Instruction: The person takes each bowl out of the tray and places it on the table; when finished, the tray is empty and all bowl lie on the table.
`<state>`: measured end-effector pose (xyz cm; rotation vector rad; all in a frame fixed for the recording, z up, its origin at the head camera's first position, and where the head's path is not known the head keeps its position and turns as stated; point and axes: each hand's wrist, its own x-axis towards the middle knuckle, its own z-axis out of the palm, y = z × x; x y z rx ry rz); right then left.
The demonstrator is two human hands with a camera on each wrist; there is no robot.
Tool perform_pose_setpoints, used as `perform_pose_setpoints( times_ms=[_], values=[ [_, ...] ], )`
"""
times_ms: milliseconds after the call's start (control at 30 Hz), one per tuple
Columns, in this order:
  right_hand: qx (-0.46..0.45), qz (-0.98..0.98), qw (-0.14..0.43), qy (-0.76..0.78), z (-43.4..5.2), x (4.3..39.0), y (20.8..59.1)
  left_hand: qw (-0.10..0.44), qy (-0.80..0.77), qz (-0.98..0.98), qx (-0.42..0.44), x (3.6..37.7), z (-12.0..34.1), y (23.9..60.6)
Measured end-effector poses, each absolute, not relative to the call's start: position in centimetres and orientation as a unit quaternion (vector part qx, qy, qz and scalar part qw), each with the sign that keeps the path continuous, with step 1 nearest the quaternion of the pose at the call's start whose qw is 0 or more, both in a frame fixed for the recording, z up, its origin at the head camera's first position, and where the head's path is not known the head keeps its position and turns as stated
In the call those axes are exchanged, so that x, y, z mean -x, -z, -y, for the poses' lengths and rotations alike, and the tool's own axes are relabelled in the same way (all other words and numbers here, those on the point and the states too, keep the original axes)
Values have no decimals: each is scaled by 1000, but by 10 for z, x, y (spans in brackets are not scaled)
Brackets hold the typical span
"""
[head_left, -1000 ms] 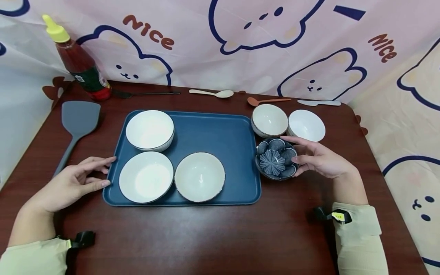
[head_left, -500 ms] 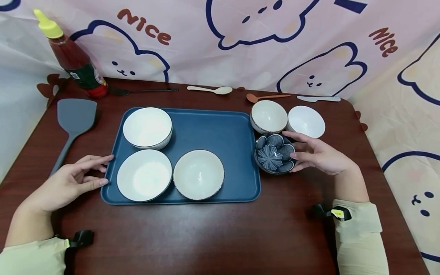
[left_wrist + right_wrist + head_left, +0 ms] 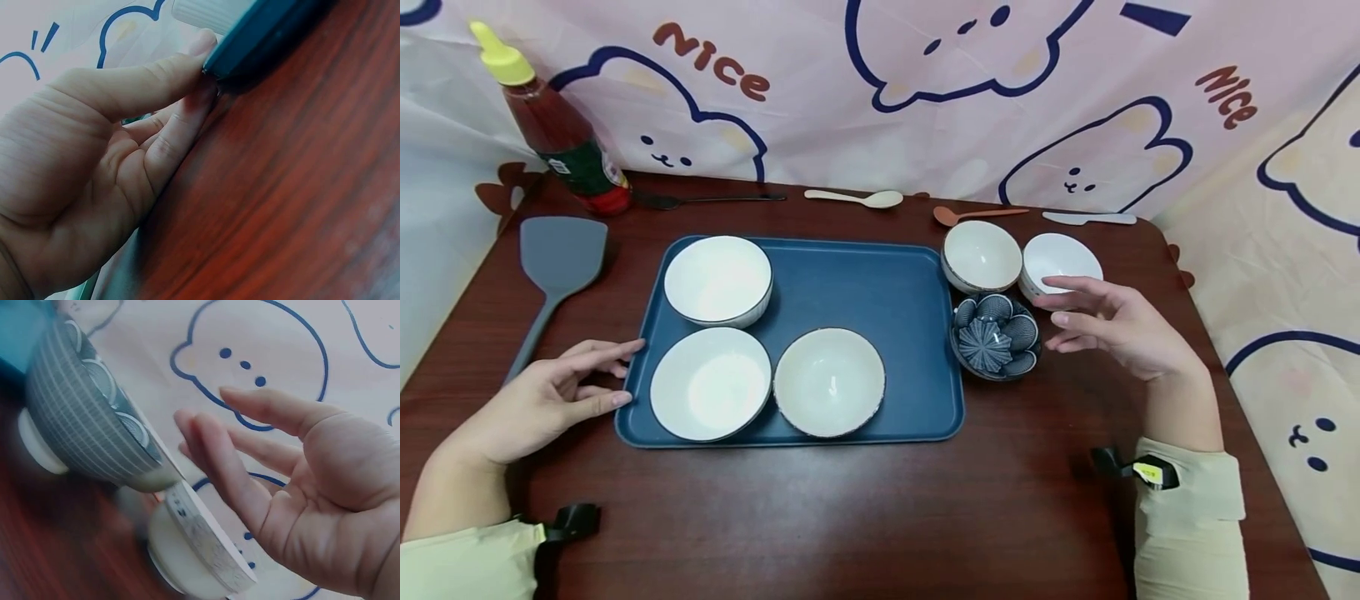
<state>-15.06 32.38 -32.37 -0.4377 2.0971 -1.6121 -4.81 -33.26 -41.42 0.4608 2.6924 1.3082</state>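
A dark blue flower-patterned bowl [image 3: 995,336] [image 3: 87,431] stands on the table just right of the blue tray [image 3: 865,287]. My right hand [image 3: 1101,321] [image 3: 262,469] hovers beside it with fingers spread and holds nothing, a little apart from the bowl. Two white bowls [image 3: 981,254] [image 3: 1062,262] stand behind the patterned one. On the tray sit three white bowls [image 3: 718,279] [image 3: 711,383] [image 3: 829,382]. My left hand [image 3: 568,383] [image 3: 125,150] rests on the table with straight fingertips touching the tray's left edge [image 3: 262,31].
A grey spatula [image 3: 553,267] lies at the left and a sauce bottle [image 3: 553,125] stands at the back left. Spoons [image 3: 853,198] [image 3: 973,214] and a knife [image 3: 1086,218] lie along the back edge. A patterned cloth hangs behind the brown table [image 3: 850,517].
My right hand let go of the patterned bowl and drew back to the right, over the far white bowl. The left hand stayed at the tray's edge.
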Motion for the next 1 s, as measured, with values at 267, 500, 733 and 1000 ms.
perform_pose_setpoints(
  times_ms=[267,500,733,1000],
  values=[
    [184,-736,251,602,-294,151,326,55,-439,-884,-150,47,332,411],
    [203,-734,262,593,-266,148,324,56,-443,-884,-138,47,332,410],
    [203,-745,308,556,-225,147,319,63,-441,-884,-143,47,335,409],
    [212,-731,366,536,-188,152,321,73,-432,-887,-147,47,335,407]
  ],
)
